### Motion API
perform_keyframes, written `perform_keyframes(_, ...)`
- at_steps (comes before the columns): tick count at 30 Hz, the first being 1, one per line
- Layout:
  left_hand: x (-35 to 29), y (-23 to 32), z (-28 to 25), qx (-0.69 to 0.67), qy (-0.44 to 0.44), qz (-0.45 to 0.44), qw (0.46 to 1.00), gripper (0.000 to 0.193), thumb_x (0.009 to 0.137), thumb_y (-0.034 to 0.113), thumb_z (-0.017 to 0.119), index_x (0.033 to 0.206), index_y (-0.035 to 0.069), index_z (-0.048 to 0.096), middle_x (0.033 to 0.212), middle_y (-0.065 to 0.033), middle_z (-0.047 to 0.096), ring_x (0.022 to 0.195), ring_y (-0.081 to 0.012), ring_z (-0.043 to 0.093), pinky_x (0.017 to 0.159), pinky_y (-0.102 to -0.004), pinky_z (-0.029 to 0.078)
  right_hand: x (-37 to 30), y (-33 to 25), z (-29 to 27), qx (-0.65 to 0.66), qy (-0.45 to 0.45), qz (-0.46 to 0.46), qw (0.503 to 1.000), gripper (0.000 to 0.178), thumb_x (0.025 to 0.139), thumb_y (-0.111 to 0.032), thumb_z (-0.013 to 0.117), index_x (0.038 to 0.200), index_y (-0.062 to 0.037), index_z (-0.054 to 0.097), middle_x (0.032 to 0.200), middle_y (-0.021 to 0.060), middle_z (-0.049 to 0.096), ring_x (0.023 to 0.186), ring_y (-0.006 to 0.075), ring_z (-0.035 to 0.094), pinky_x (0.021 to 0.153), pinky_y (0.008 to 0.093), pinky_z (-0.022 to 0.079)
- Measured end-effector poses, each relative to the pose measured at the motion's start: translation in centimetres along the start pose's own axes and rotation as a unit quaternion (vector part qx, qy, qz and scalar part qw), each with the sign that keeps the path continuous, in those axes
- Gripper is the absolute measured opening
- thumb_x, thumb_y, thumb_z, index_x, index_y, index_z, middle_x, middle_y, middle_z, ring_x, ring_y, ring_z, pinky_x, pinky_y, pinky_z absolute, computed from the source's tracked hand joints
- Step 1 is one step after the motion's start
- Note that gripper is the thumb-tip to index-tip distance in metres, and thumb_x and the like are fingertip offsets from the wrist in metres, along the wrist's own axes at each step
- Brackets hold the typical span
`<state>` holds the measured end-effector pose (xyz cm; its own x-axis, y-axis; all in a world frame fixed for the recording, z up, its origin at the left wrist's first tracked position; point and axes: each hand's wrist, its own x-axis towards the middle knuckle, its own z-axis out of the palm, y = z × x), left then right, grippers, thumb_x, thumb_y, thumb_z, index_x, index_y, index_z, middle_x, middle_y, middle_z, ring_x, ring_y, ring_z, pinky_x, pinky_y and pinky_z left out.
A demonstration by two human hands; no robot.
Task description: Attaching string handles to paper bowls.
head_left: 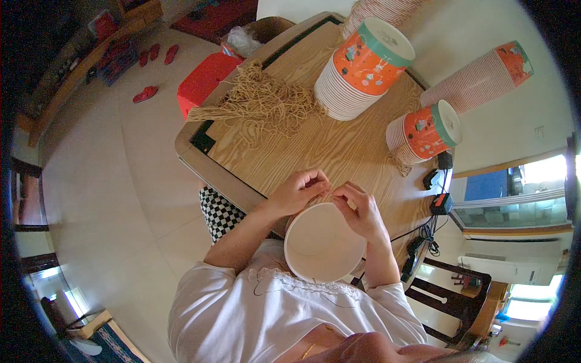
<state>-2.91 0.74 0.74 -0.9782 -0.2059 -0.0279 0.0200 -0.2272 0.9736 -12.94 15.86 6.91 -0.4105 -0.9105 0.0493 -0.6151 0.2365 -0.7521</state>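
Note:
A large white paper tub (324, 245) leans against my chest at the table's near edge, its open mouth facing up toward me. At its far rim my left hand (301, 192) is closed, thumb and fingers pinched together. Close beside it, my right hand (361, 212) also pinches, its fingertips nearly meeting the left ones. Whatever lies between the fingertips is too small to make out. Beyond my hands, a tangled pile of tan paper-like cord (266, 100) spreads over the wooden table (290, 154), some of it hanging past the left edge.
Upside-down nested tubs form a tall orange-and-green stack (366, 69) and a smaller stack (423, 133) on the table. Another long stack (484, 81) lies toward the wall. Black adapters and cables (433, 233) run along the right edge. A red stool (206, 81) stands at the far left.

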Motion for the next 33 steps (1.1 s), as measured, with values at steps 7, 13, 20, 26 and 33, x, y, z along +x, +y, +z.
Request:
perform_keyframes(7, 0.1, -0.4, 0.0, -0.046, -0.002, -0.022, 0.999, 0.019, 0.089, 0.028, 0.055, 0.084, 0.009, 0.056, 0.064, 0.0064, 0.049, 0.055, -0.0035, 0.042, 0.047, -0.0199, 0.033, -0.1, 0.2, 0.1, 0.007, 0.008, 0.018, 1.000, 0.007, 0.080, -0.006, 0.058, 0.083, 0.0006, 0.056, 0.077, 0.0130, 0.056, 0.073, 0.0295, 0.056, 0.065, 0.0347, 0.045)
perform_keyframes(13, 0.0, -0.4, 0.0, -0.092, -0.024, -0.042, 0.995, 0.018, 0.086, 0.022, 0.059, 0.090, 0.005, 0.058, 0.072, 0.0028, 0.055, 0.058, -0.0026, 0.047, 0.050, -0.0198, 0.038, -0.3, 0.4, 0.2, 0.026, 0.006, 0.041, 0.999, 0.009, 0.081, -0.008, 0.058, 0.083, 0.0005, 0.057, 0.079, 0.0129, 0.058, 0.076, 0.0292, 0.057, 0.067, 0.0344, 0.045)
perform_keyframes(20, 0.1, -0.4, 0.2, -0.013, -0.019, 0.010, 1.000, 0.017, 0.084, 0.020, 0.061, 0.087, 0.004, 0.059, 0.069, 0.0031, 0.056, 0.061, -0.0034, 0.048, 0.054, -0.0209, 0.040, -0.2, 0.1, 0.0, 0.018, 0.000, 0.040, 0.999, 0.009, 0.081, -0.008, 0.058, 0.084, 0.0004, 0.057, 0.079, 0.0131, 0.058, 0.076, 0.0291, 0.058, 0.068, 0.0348, 0.045)
perform_keyframes(26, 0.1, 0.4, 0.3, -0.037, -0.014, -0.033, 0.999, 0.014, 0.085, 0.018, 0.061, 0.082, 0.005, 0.058, 0.065, 0.0048, 0.053, 0.058, -0.0022, 0.045, 0.051, -0.0193, 0.037, -0.1, 0.6, 0.2, 0.039, -0.003, 0.019, 0.999, 0.008, 0.082, -0.007, 0.057, 0.084, 0.0005, 0.057, 0.078, 0.0133, 0.057, 0.075, 0.0288, 0.057, 0.068, 0.0340, 0.045)
perform_keyframes(33, 0.4, -0.2, 0.1, -0.106, -0.038, -0.060, 0.992, 0.013, 0.085, 0.022, 0.060, 0.082, 0.011, 0.057, 0.067, 0.0045, 0.054, 0.058, -0.0043, 0.049, 0.051, -0.0193, 0.038, 0.2, 3.8, 0.4, 0.215, -0.069, 0.058, 0.972, 0.009, 0.085, -0.009, 0.057, 0.087, -0.0007, 0.057, 0.079, 0.0031, 0.055, 0.077, 0.0121, 0.052, 0.069, 0.0257, 0.043)
